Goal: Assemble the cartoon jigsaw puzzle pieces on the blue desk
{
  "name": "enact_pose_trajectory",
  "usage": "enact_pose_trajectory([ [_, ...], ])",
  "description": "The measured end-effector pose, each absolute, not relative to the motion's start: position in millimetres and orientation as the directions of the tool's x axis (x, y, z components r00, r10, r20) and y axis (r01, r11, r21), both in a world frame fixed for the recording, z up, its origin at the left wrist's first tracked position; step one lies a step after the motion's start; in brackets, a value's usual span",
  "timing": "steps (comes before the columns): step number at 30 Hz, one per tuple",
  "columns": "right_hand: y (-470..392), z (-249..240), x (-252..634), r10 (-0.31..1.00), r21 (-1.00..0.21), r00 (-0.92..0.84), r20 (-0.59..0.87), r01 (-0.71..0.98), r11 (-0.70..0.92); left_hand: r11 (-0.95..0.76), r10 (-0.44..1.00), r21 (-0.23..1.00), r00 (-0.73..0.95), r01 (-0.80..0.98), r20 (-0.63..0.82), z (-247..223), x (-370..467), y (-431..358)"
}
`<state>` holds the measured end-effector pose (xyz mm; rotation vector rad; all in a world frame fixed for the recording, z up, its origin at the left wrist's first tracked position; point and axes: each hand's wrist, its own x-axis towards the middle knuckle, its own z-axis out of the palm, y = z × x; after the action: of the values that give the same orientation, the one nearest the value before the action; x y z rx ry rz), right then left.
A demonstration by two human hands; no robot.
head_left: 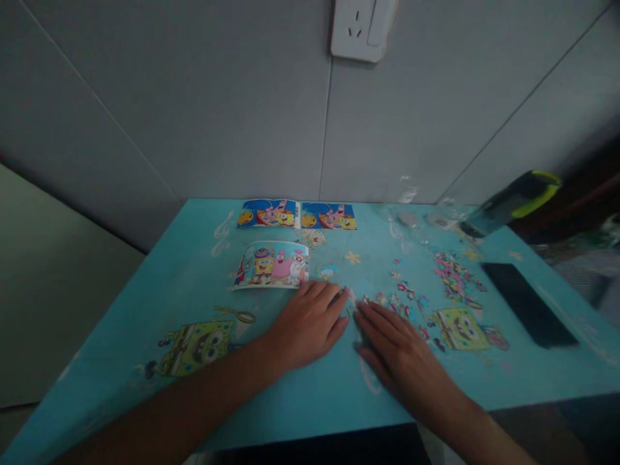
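Note:
My left hand (312, 321) rests on the blue cartoon-printed table cover, its index finger and thumb apart. Its fingers reach the lower right corner of a picture card (272, 265) showing cartoon characters. A small pale piece (351, 295) lies by the left index fingertip; whether I touch it is hard to tell. Opposite, my right hand (394, 342) lies with fingers stretched out and thumb apart, fingertips beside the small loose puzzle pieces (402, 309). Neither hand visibly holds anything. The picture is dim and slightly blurred.
Two blue picture cards (268, 214) lie side by side near the wall. A heap of puzzle pieces (455, 274) is at right, beside a black flat phone-like slab (527, 303). Clear plastic containers (407, 206) and a dark bottle with a yellow-green edge (508, 203) are at the back right.

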<state>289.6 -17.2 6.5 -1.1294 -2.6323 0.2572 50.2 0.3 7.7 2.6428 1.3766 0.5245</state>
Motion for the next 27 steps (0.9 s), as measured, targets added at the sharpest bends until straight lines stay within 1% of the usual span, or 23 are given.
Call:
enact_pose_trajectory([
  [4,-24.9,7.6,288.6,0.741,-0.248,-0.659,0.128,0.702,0.667,-0.594,0.799,0.236,0.531,0.769,0.282,7.3,48.1,-1.4],
  [9,-18.1,20.6,291.4,0.780,-0.314,-0.625,0.044,0.732,0.604,-0.616,0.783,0.212,0.559,0.759,0.274,8.1,39.4,-9.8],
  [12,-6.5,20.7,291.9,0.793,-0.354,-0.608,0.032,0.736,0.578,-0.616,0.783,0.198,0.568,0.762,0.253,9.6,39.8,-20.5],
  [19,22.1,20.2,289.5,0.762,-0.463,-0.638,0.114,0.644,0.609,-0.648,0.753,0.163,0.594,0.744,0.285,7.2,60.0,-50.5],
  [22,19.3,30.2,295.5,0.755,-0.474,-0.635,0.166,0.619,0.625,-0.625,0.768,0.149,0.570,0.766,0.292,5.2,73.0,-59.7],
  [25,9.2,36.4,315.9,0.772,-0.449,-0.583,0.255,0.635,0.628,-0.589,0.799,0.165,0.537,0.791,0.271,7.4,85.8,-66.9],
  [27,1.7,33.9,339.3,0.811,-0.459,-0.489,0.320,0.670,0.584,-0.559,0.823,0.190,0.513,0.807,0.244,9.6,93.4,-70.4],
])
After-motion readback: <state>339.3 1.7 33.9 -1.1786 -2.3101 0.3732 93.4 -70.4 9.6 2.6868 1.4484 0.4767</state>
